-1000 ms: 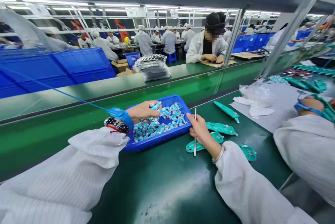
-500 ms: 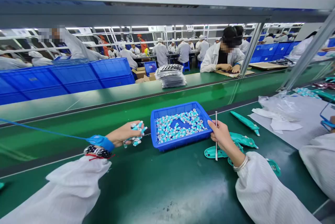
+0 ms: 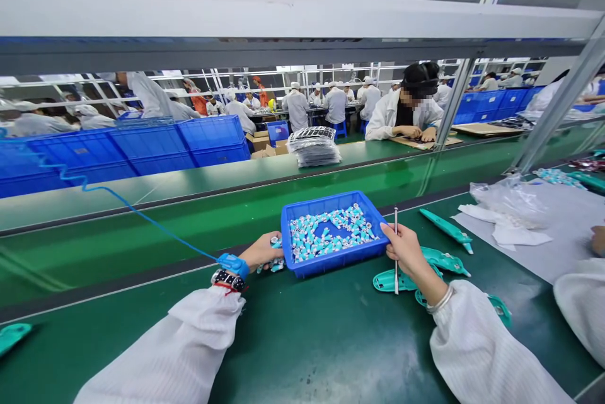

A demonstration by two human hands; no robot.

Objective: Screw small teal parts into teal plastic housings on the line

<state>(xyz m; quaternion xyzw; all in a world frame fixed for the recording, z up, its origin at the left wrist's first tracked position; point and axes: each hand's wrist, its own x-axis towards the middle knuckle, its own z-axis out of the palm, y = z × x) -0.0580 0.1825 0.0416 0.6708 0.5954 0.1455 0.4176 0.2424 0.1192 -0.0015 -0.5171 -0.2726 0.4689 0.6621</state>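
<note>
A blue plastic tray point(image 3: 345, 254) holds many small turquoise-and-white plastic parts point(image 3: 307, 239), with its bare floor showing in the middle. My left hand point(image 3: 258, 253) is closed round a bunch of the same small parts point(image 3: 275, 259), right at the tray's left wall; whether it touches the wall I cannot tell. With thumb and fingers my right hand point(image 3: 403, 248) grips the tray's right edge. That hand also keeps a slim metal rod with a flattened lower end point(image 3: 396, 265) upright. Teal plastic shells point(image 3: 447, 260) lie under and beside my right wrist.
Another teal shell point(image 3: 14, 336) lies at far left. A blue coiled cord point(image 3: 155, 220) runs from my left wristband. Clear plastic bags point(image 3: 513, 199) lie on white sheeting at right, near a neighbour's sleeve point(image 3: 581, 303). Behind the green belt point(image 3: 212, 221), a person works opposite.
My left hand has moved right with its bunch of parts, from apart from the tray to against or beside its left wall. My right hand keeps its grip. The view has tilted up slightly.
</note>
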